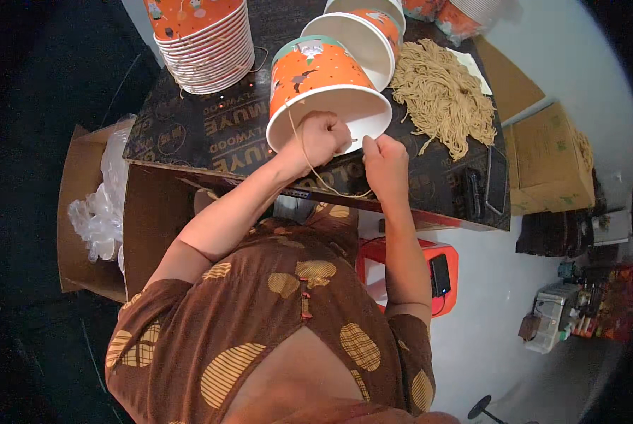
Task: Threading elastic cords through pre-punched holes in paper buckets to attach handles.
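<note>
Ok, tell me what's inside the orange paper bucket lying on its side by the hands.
The orange paper bucket shows only a plain white inner wall by the rim. The left hand covers part of its mouth, and a thin cord loops from there. The deeper inside is hidden.

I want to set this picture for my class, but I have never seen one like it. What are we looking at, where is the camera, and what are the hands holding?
The camera sits on a person's head and looks down, so its wide lens bends straight edges. Both bare hands work at a dark board. The left hand and right hand each pinch a thin cord at the rim of an orange paper bucket lying on its side. Nearby lie a stack of buckets and a pile of cords.
</note>
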### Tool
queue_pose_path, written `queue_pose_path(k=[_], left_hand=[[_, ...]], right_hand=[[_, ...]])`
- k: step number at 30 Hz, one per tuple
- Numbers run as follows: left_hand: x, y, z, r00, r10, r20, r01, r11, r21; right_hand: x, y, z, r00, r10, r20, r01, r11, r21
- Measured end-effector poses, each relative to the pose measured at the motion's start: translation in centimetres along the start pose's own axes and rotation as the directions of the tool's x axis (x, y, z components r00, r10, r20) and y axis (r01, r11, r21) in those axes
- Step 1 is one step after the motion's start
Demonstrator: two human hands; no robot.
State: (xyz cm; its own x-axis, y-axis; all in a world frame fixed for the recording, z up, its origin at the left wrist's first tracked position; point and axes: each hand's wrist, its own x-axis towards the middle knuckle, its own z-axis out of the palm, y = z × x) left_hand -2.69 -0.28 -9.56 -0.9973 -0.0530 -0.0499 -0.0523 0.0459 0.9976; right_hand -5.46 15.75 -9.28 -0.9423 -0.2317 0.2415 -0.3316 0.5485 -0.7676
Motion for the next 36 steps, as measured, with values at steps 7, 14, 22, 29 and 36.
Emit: queue_pose_path(k=[7, 14, 22, 29, 36], left_hand=[[-0.6, 1.0, 0.5, 0.997, -0.065, 0.043, 0.075, 0.955, -0.288], [-0.3, 0.0, 0.7, 0.999, 0.009, 0.044, -0.002, 0.987, -0.162], [-0.8, -0.4, 1.1, 0.995, 0.086, 0.052, -0.078, 0.987, -0.139], [-1.2, -0.1, 1.2, 0.991, 0.080, 0.103, -0.086, 0.994, 0.059], [-0.6, -1.9, 1.1, 0.885, 0.465, 0.020, -0.454, 0.855, 0.251]], right_hand=[[0.0, -1.7, -0.7, 0.994, 0.025, 0.105, -0.017, 0.997, -0.076], [0.2, -2.0, -1.4, 0.978, 0.055, 0.203, -0.030, 0.992, -0.124], [-2.8, -1.5, -2.4, 0.994, -0.070, 0.082, 0.079, 0.991, -0.110], [-2.2, -3.0, -1.5, 0.967, -0.253, -0.020, 0.247, 0.956, -0.160], [-3.2, -4.3, -1.6, 0.818, -0.571, 0.068, 0.575, 0.813, -0.093]])
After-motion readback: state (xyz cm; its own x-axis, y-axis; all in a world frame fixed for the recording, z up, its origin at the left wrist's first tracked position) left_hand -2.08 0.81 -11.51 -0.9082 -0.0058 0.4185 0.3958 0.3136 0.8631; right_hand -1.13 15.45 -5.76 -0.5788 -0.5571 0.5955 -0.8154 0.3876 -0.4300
